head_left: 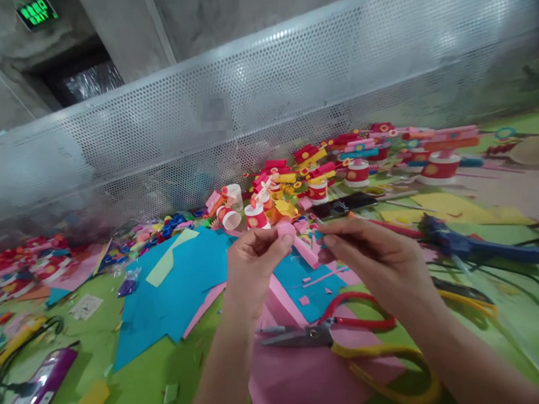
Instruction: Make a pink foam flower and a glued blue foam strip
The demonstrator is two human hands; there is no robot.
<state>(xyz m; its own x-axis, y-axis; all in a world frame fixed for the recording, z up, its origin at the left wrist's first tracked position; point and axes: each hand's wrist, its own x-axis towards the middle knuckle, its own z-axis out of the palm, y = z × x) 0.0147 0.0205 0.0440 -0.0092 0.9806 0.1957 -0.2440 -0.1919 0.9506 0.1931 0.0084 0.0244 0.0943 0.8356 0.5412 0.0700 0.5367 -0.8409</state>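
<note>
My left hand (254, 257) is closed, pinching a small pink piece of paper (286, 229) between thumb and fingers. Just right of it, my right hand (382, 251) is closed too, thumb against fingertips; whatever lies in that pinch is too small to make out. Below both hands, scissors (313, 333) with a red and a yellow handle loop rest on a pink paper sheet (301, 383). Pink strips and scraps (304, 301) lie between my wrists over a blue paper sheet (182, 290).
Behind my hands stand several red-banded paper cups (357, 173) topped with coloured rolls, near a black phone (346, 204). A blue glue gun (483, 245) with a cord lies right, a purple power strip (42, 389) left. A perforated metal panel (264, 101) borders the green table's back.
</note>
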